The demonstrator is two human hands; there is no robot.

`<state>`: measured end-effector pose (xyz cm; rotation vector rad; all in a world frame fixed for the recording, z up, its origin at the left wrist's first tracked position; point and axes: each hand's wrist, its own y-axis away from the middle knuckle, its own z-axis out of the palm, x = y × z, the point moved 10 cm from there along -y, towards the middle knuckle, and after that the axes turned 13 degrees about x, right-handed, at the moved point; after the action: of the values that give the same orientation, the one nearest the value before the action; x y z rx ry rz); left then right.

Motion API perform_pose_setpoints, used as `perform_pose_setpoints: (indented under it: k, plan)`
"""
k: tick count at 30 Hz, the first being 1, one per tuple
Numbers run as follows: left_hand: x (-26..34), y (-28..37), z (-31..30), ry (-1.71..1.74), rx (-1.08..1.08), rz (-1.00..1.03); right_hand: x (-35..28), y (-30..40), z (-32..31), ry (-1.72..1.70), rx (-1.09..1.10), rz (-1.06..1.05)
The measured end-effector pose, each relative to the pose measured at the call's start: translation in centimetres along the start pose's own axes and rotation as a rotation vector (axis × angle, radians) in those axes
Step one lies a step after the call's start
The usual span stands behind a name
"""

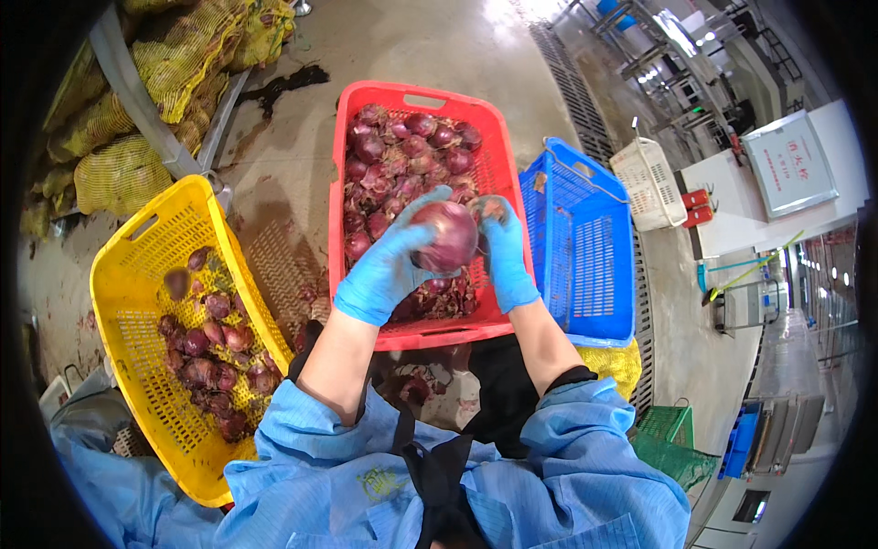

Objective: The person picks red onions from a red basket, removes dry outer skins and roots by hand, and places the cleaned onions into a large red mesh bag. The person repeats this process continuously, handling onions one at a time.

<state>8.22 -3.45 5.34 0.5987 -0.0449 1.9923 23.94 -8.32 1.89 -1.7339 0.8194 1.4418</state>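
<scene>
Above the red plastic crate [518, 154] of red onions [370, 147], my left hand [387, 271], in a blue glove, holds a large red onion [449, 237]. My right hand [504, 254], gloved alike, is beside that onion's right side with curled fingers; a brownish bit shows at its fingertips, and whether it grips anything is hidden. On the left, a yellow plastic crate [113, 274] contains smaller red onions [199, 343] and loose skins. A blue plastic crate [590, 247] stands right of the red one.
Filled yellow mesh sacks [123, 175] lie behind a metal frame [134, 89] at upper left. A white basket [648, 182] stands beyond the blue crate, near a floor drain grate [569, 75]. Another person's blue sleeve [137, 487] shows at lower left. A green crate [665, 425] is at lower right.
</scene>
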Motion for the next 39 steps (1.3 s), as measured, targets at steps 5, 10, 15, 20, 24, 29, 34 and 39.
perform_pose_setpoints:
  k: [5, 10, 15, 20, 24, 29, 34, 39]
  plan:
    - [-0.8, -0.4, -1.6, 0.284, 0.068, -0.147, -0.8, 2.7, -2.5, 1.19, -0.352, -0.348]
    - [0.0, -0.2, -3.6, -0.101, 0.173, -0.079, -12.1, 6.9, 5.1, 0.282, -0.529, -0.306]
    - [-3.9, -1.1, -1.9, -0.481, -0.042, -0.026, -12.2, 6.0, 3.9, 0.337, -0.356, -0.365]
    - [-2.8, 0.2, 2.8, -0.671, -0.057, 0.198, -14.0, 5.8, -9.3, -0.123, 0.13, -0.107]
    - [-5.2, -8.7, -11.7, -0.626, 0.231, 0.007, -22.0, 14.0, -26.3, -0.11, 0.476, -0.253]
    - [-6.1, -10.3, -15.0, -0.554, 0.335, -0.125, -31.3, 36.9, -45.5, 0.212, 1.126, -0.37]
    - [-7.8, -10.5, -15.5, -0.65, 0.344, -0.177, -39.0, 62.9, -55.4, 0.513, 1.653, -0.399]
    - [-8.4, -9.9, -16.0, -0.669, 0.377, -0.205, -37.2, 77.9, -56.9, 1.04, 1.787, 0.246]
